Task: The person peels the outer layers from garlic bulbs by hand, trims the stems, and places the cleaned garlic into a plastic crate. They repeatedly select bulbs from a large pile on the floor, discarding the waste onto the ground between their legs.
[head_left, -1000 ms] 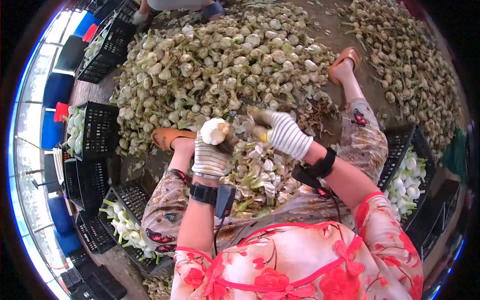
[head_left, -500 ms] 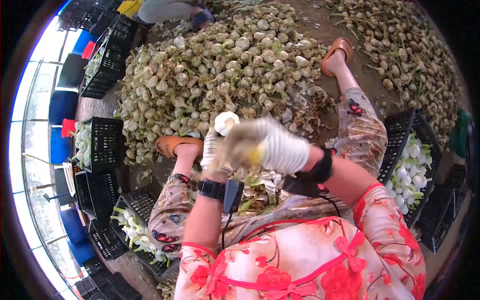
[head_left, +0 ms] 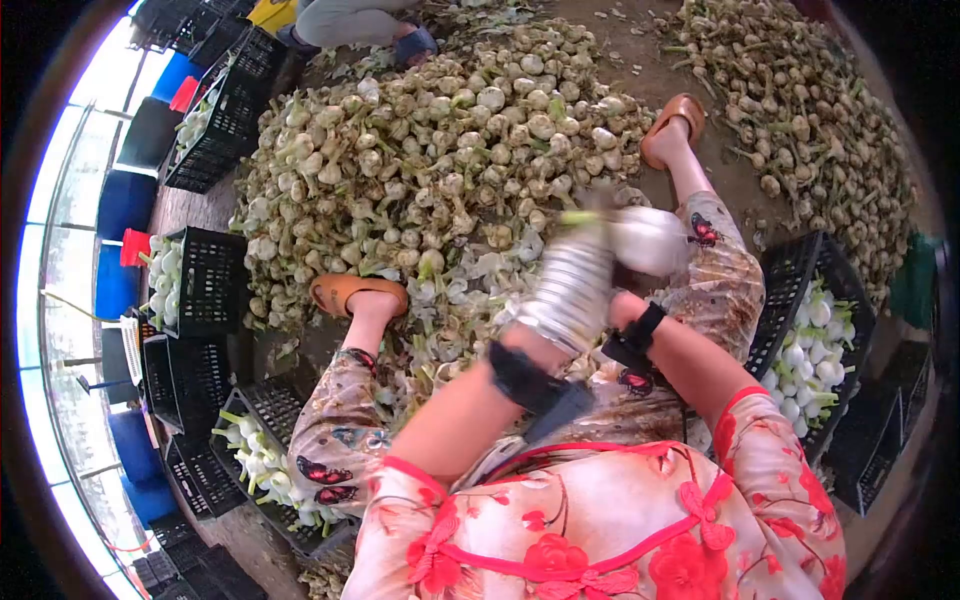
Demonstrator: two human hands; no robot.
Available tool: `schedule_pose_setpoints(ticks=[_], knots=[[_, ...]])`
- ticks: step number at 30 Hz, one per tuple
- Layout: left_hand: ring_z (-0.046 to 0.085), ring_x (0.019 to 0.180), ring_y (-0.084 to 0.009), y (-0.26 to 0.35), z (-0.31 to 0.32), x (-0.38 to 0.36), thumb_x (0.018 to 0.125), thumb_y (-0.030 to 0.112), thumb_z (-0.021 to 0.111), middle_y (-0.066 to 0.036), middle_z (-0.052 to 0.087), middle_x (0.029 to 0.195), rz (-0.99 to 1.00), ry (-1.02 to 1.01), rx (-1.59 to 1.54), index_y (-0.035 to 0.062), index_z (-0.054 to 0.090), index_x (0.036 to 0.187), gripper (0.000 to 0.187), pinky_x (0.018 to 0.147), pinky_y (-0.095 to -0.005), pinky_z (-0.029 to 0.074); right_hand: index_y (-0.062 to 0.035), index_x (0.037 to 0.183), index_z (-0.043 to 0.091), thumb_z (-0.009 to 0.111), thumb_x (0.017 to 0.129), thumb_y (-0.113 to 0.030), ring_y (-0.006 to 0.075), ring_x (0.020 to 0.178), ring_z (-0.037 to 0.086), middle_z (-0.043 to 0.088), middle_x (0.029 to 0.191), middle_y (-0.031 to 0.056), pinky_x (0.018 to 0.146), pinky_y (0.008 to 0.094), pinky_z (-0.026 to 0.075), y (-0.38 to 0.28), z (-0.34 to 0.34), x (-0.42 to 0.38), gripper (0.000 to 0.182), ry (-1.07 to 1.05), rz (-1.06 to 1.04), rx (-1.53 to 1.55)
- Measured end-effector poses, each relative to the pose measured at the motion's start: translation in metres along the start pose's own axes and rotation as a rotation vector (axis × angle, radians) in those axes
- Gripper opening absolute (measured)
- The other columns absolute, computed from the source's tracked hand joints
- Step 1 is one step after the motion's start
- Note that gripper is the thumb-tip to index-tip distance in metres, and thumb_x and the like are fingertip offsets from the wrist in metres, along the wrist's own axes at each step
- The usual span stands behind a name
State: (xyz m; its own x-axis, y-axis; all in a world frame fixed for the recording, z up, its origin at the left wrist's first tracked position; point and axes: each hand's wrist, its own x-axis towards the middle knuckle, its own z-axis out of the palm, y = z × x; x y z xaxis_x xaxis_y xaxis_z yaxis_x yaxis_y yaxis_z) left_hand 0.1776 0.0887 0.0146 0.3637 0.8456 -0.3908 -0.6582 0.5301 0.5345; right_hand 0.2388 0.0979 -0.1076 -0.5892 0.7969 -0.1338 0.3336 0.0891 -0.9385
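Head camera: what shows at the left edge?

Bright window panes, then blue bins (head_left: pixel 125 208) in a column. Beside them is a black crate (head_left: pixel 218 285) of white bulbs (head_left: pixel 164 272). Nearer the wearer, by the left leg, a lower crate (head_left: pixel 280 407) holds more bulbs with pale green stalks.

And moving right?

An orange sandal (head_left: pixel 332 295) on the left foot, at the near edge of a wide heap of garlic bulbs (head_left: pixel 400 185), soil-stained and spread over the floor in front of the wearer. Above, at the heap's far side, is another person's grey trouser leg (head_left: pixel 350 24). Papery skins (head_left: pixel 470 290) lie between the wearer's legs.

Where are the hands?

Right of centre, close together. The left hand (head_left: pixel 572 285), in a striped glove, crosses the body. The right hand (head_left: pixel 648 240) is just beside it. Motion blurs both; I cannot tell whether either is open, closed or gripping a bulb.

What lies farther right?

The other sandal (head_left: pixel 690 112), beside the heap. Next, by the right leg, a dark crate (head_left: pixel 785 292) packed with white bulbs, and beyond it a second heap (head_left: pixel 810 150) at upper right.
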Motion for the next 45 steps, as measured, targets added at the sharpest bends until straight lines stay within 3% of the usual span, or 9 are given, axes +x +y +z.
schedule_pose_setpoints(ticks=[5, 8, 11, 15, 19, 22, 29, 41, 45], knots=[[0.055, 0.093, -0.0178, -0.006, 0.022, -0.022, 0.081, 0.042, 0.056, -0.007, 0.051, 0.113, 0.067, -0.376, 0.220, 0.0045, 0.033, 0.130, 0.066, 0.076, -0.0324, 0.048, -0.0048, 0.106, 0.056, 0.059, 0.076, -0.026, 0.0286, 0.088, 0.060, 0.062, 0.094, 0.0175, 0.076, 0.0381, 0.046, 0.018, -0.012, 0.025, 0.037, -0.092, 0.356, -0.346], [0.057, 0.087, -0.0162, 0.011, -0.061, -0.021, 0.083, 0.032, 0.056, -0.007, 0.056, 0.104, 0.060, 0.051, 0.342, 0.0038, 0.042, 0.124, 0.052, 0.073, -0.0305, 0.048, -0.0032, 0.107, 0.052, 0.059, 0.076, -0.023, 0.0288, 0.091, 0.059, 0.059, 0.100, 0.0199, 0.076, 0.0387, 0.046, 0.095, 0.018, 0.066, 0.037, 0.054, 0.310, 0.084], [0.059, 0.078, -0.0136, 0.016, -0.161, -0.024, 0.085, 0.024, 0.054, -0.005, 0.061, 0.093, 0.044, 0.522, 0.455, 0.0037, 0.050, 0.115, 0.037, 0.066, -0.0271, 0.049, -0.0029, 0.106, 0.051, 0.057, 0.077, -0.022, 0.0339, 0.095, 0.056, 0.057, 0.104, 0.0206, 0.077, 0.0414, 0.046, 0.034, 0.018, 0.104, 0.036, -0.076, 0.379, -0.560], [0.058, 0.081, -0.0127, 0.011, -0.231, -0.034, 0.084, 0.017, 0.055, -0.007, 0.059, 0.101, -0.252, 0.579, 0.576, 0.0054, 0.045, 0.121, 0.040, 0.063, -0.0269, 0.049, -0.0035, 0.106, 0.053, 0.055, 0.078, -0.021, 0.0334, 0.099, 0.054, 0.056, 0.107, 0.0173, 0.081, 0.0390, 0.045, 0.059, 0.046, 0.155, 0.033, -0.051, 0.470, -0.632], [0.053, 0.097, -0.0143, -0.004, -0.270, -0.024, 0.081, 0.017, 0.061, -0.011, 0.044, 0.126, 0.121, 0.492, 0.664, 0.0082, 0.024, 0.135, 0.067, 0.076, -0.0269, 0.047, -0.0020, 0.104, 0.056, 0.055, 0.079, -0.015, 0.0272, 0.084, 0.060, 0.061, 0.094, 0.0155, 0.075, 0.0348, 0.047, 0.071, 0.043, 0.151, 0.028, 0.018, 0.197, -0.243], [0.049, 0.104, -0.0173, 0.028, -0.214, -0.024, 0.078, 0.010, 0.063, -0.011, 0.047, 0.121, 0.193, 0.479, 0.328, 0.0039, 0.034, 0.128, 0.059, 0.085, -0.0295, 0.044, 0.0011, 0.104, 0.057, 0.059, 0.082, -0.018, 0.0129, 0.078, 0.055, 0.062, 0.088, 0.0056, 0.070, 0.0273, 0.047, 0.003, 0.027, 0.113, 0.029, -0.263, 0.319, 0.682], [0.049, 0.102, -0.0181, 0.030, -0.184, -0.044, 0.064, 0.004, 0.076, -0.010, 0.049, 0.114, 0.725, 0.409, 1.094, 0.0009, 0.046, 0.115, 0.059, 0.088, -0.0303, 0.041, 0.0011, 0.095, 0.061, 0.062, 0.082, -0.022, 0.0081, 0.071, 0.053, 0.062, 0.083, 0.0027, 0.065, 0.0251, 0.046, -0.053, 0.043, 0.071, 0.027, 0.050, 0.274, 0.603], [0.056, 0.086, -0.0135, 0.043, -0.150, -0.086, 0.068, 0.004, 0.072, -0.009, 0.057, 0.099, 0.382, 0.429, 0.763, -0.0002, 0.045, 0.113, 0.052, 0.072, -0.0270, 0.049, 0.0017, 0.099, 0.059, 0.056, 0.082, -0.009, 0.0082, 0.074, 0.051, 0.061, 0.085, 0.0018, 0.068, 0.0249, 0.045, -0.087, 0.030, 0.030, 0.020, -0.084, 0.194, 0.436], [0.055, 0.067, -0.0138, 0.048, -0.164, -0.098, 0.081, 0.030, 0.058, -0.007, 0.058, 0.086, 0.184, 0.207, 0.051, 0.0061, 0.047, 0.111, 0.040, 0.055, -0.0241, 0.046, 0.0024, 0.103, 0.056, 0.055, 0.083, -0.008, 0.0081, 0.077, 0.052, 0.061, 0.089, 0.0031, 0.067, 0.0236, 0.045, -0.081, 0.040, 0.028, 0.023, -0.026, 0.012, 0.511]])
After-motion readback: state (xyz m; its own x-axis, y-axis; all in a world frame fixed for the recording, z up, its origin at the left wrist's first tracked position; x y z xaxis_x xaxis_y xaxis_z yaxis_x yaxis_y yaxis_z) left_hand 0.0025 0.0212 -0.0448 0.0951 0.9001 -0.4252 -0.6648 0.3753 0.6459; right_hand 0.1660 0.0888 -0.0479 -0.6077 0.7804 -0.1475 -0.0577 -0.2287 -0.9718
